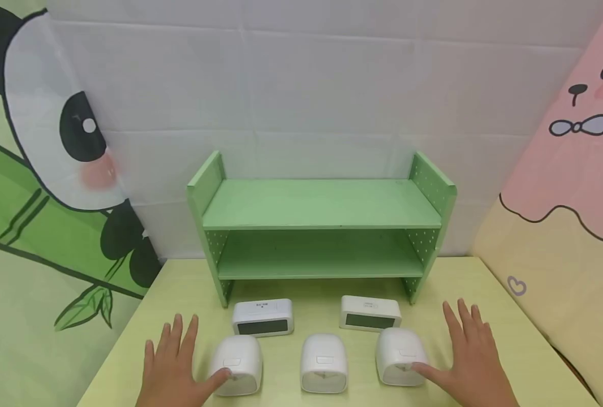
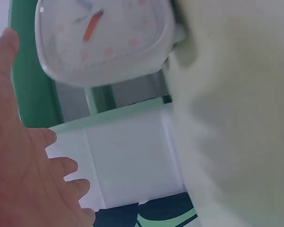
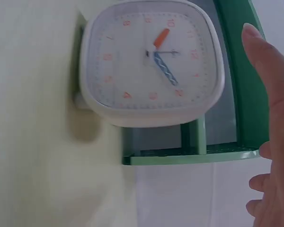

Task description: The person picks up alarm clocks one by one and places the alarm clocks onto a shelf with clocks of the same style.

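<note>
My left hand (image 1: 171,367) is spread beside the left white analog clock (image 1: 237,362), its thumb overlapping the clock's front in the head view. On the other side my right hand (image 1: 472,362) is spread too, with the thumb across the lower right of the right analog clock (image 1: 400,353). Both hands hold nothing. Between them stands a middle analog clock (image 1: 324,359). Behind these are two white digital clocks with dark screens, one on the left (image 1: 263,311) and one on the right (image 1: 370,308). The right wrist view shows a clock face (image 3: 154,71) with orange and blue hands.
A green two-tier shelf (image 1: 322,204) stands at the back of the pale yellow table (image 1: 128,356), against a white cloth backdrop (image 1: 322,96). Printed cloths hang at both sides, with a panda (image 1: 47,107) on the left and a pink figure (image 1: 561,158) on the right.
</note>
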Available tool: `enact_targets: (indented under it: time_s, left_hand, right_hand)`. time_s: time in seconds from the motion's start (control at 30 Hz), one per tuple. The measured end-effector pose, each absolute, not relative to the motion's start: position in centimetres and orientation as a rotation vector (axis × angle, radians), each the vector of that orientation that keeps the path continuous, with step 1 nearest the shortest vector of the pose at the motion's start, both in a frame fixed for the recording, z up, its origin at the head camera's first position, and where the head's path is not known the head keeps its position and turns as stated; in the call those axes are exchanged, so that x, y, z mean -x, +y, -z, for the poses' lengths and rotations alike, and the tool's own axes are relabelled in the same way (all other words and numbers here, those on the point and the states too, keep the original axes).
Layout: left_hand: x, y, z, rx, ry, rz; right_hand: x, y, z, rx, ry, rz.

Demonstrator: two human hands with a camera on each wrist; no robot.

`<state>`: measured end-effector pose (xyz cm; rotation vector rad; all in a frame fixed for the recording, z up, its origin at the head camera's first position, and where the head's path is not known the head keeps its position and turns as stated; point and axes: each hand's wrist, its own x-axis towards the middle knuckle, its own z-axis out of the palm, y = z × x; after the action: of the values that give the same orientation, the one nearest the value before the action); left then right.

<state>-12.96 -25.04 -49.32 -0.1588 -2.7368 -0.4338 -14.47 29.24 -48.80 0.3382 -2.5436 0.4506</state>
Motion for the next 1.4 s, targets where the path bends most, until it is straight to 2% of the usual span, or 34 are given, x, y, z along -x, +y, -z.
enact_targets:
  time_s: [0.3, 0.67, 0.97, 1.4]
  left_hand:
    - [13.2, -25.3, 48.2, 0.324, -2.766, 1.09]
    - [12.6, -24.6, 49.7, 0.247, -2.751, 1.306]
    - [12.9, -23.2, 49.8, 0.036, -2.753, 1.632]
    - [13.4, -22.2, 49.6, -0.183, -2.797, 1.683]
  right_hand:
    - [17.7, 31.5, 41.8, -0.288, -2.639, -0.873]
    - [23.6, 33.9, 34.1, -0.255, -2.769, -1.264]
    - [27.4, 33.0, 31.9, -0.269, -2.7, -1.336]
    - [30.7, 29.1, 31.1, -0.085, -2.522, -1.532]
